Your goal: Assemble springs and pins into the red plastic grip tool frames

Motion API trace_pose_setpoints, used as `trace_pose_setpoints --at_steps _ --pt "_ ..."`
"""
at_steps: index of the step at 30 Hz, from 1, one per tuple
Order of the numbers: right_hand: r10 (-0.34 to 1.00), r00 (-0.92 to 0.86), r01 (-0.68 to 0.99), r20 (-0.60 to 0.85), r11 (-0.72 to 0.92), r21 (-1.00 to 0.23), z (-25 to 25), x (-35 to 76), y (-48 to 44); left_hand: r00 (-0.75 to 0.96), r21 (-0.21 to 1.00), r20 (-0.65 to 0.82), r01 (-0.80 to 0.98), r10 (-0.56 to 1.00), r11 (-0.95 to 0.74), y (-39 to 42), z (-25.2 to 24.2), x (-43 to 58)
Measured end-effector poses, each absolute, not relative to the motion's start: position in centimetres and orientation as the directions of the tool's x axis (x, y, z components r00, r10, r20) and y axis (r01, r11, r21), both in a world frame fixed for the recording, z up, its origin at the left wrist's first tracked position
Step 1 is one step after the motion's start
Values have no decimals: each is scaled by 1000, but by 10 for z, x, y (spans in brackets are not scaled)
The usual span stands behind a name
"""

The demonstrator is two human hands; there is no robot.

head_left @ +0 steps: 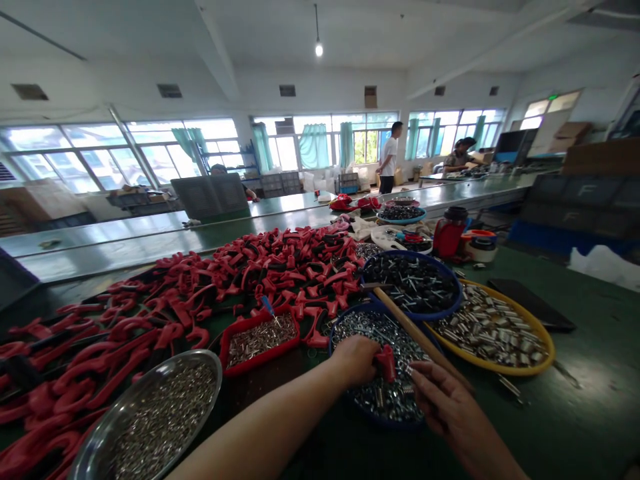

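My left hand [356, 360] grips a small red plastic handle piece [386, 363] above a blue-rimmed tray [334, 347] of loose steel nuts and screws. My right hand [440, 405] pinches a small metal part [410, 369] against that red piece. A wooden stick [420, 337] lies across the tray's far side, just beyond my right hand. Further right, a yellow tray [543, 347] holds metal sleeves, and a blue tray [440, 310] holds dark bolts. To the left sit a red tray [260, 357] of small sleeves and a steel dish [205, 367] of tiny metal parts.
A heap of red-and-black handles [200, 300] covers the green workbench [590, 373] on the left. A black tablet [530, 303], red jar [449, 232] and tape roll [481, 250] stand to the right. Co-workers [459, 157] stand beyond a long bench.
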State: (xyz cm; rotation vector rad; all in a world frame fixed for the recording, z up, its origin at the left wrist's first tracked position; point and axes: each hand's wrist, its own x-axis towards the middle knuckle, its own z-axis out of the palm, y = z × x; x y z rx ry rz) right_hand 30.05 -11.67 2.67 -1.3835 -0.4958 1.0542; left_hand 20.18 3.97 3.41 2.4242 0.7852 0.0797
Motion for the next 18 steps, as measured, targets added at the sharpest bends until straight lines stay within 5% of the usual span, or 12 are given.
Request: trace_pose_setpoints --at_steps 8,15,18 --pt "860 498 -59 -112 -96 -994 32 283 -105 749 908 -263 405 607 -105 27 43 157" --pt "946 318 242 59 -21 -970 33 255 -90 687 859 -422 93 591 504 -2 49 110" --pt "956 288 249 59 -15 -968 33 245 -88 687 820 -436 36 581 571 -4 47 98"
